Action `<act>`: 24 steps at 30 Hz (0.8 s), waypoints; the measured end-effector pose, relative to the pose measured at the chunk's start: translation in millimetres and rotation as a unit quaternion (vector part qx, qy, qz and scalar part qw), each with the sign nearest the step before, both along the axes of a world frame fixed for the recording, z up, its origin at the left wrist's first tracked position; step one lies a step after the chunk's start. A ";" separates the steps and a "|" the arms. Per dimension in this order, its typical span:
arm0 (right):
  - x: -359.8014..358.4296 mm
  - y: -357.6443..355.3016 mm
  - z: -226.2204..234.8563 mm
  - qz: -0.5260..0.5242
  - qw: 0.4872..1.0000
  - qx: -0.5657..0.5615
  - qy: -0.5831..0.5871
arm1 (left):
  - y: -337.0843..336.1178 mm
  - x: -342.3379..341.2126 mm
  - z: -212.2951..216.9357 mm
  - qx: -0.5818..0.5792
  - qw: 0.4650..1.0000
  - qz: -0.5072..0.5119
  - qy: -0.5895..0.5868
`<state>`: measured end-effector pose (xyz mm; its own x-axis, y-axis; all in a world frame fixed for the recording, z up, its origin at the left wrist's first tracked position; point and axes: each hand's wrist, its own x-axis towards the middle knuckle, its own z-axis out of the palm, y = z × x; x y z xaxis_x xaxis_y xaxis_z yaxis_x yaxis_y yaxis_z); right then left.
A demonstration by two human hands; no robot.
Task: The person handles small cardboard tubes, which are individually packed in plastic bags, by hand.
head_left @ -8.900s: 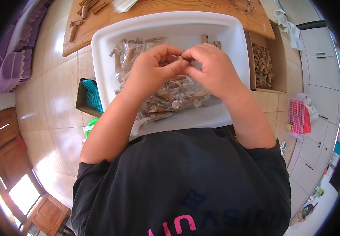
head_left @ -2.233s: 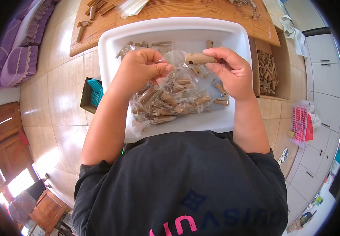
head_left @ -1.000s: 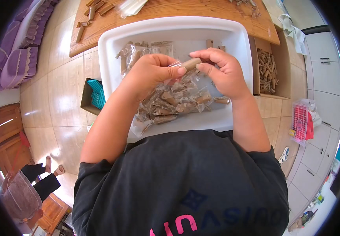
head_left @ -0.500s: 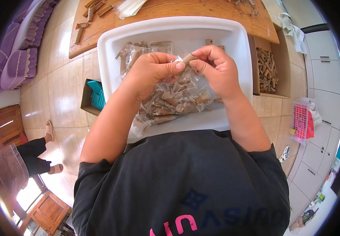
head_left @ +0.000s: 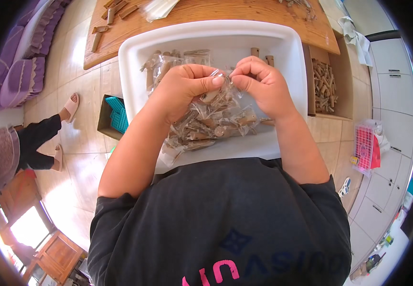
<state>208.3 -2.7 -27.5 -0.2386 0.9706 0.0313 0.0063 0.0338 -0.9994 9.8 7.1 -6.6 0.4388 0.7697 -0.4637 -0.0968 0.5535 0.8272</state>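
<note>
Over a white plastic tub, my left hand pinches the mouth of a small clear plastic bag between thumb and fingers. A brown piece partly shows below those fingertips, apparently inside the bag. My right hand has thumb and forefinger pressed together at the bag's other edge. Below both hands lies a heap of clear bags with brown tube-like pieces. Two loose brown tubes, one of them at the tub's far wall, sit beyond my right hand.
A wooden table with brown pieces and clear bags stands beyond the tub. To the right is a cardboard box full of brown pieces. A box of teal items is at left. Another person stands on the left floor.
The brown tube held between my fingertips has gone from there, and the clear bag's edge shows between my hands instead. The other person has shifted farther up the left side.
</note>
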 end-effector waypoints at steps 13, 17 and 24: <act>-12.0 -7.8 5.6 -0.052 0.985 0.125 -0.109 | -2.1 3.4 -7.4 0.025 1.000 0.010 0.015; -8.7 -6.3 -2.6 -0.054 0.986 0.134 -0.081 | -2.0 3.0 -7.6 0.026 0.999 0.020 0.014; 1.6 -6.3 5.5 -0.073 0.973 0.193 -0.104 | -1.2 1.4 -4.9 -0.016 0.998 0.055 -0.032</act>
<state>209.9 -9.1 -22.0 -0.1395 0.9199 0.3664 0.2399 0.3904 -0.8888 11.2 5.9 -11.5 0.3817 0.8000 -0.4630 -0.2098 0.5628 0.7995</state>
